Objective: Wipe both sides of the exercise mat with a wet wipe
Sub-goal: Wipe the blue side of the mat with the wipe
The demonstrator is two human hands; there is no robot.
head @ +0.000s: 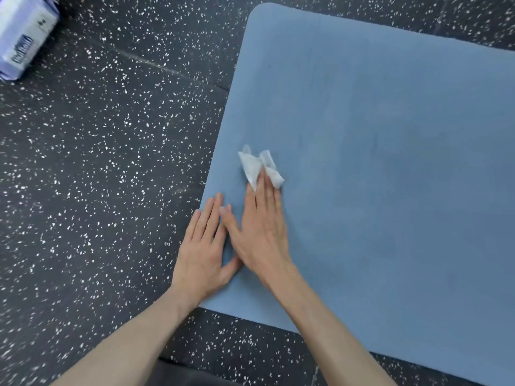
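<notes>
Both flat hands press a blue mat (390, 162) on speckled black floor (111, 162).

You see a matt blue foam-like exercise mat (390, 162), a crumpled white cloth-like wet wipe (255, 165), a dark speckled rubbery floor (97, 176), and a glossy plastic wipes pack (22, 37).

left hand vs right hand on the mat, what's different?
The right hand presses a crumpled white wet wipe under its fingertips; the left hand has nothing under it. The right hand lies fully on the blue mat and reaches further up it; the left hand sits at the mat's edge, partly over the speckled floor. Both are flat, palm down, fingers extended, side by side.
</notes>
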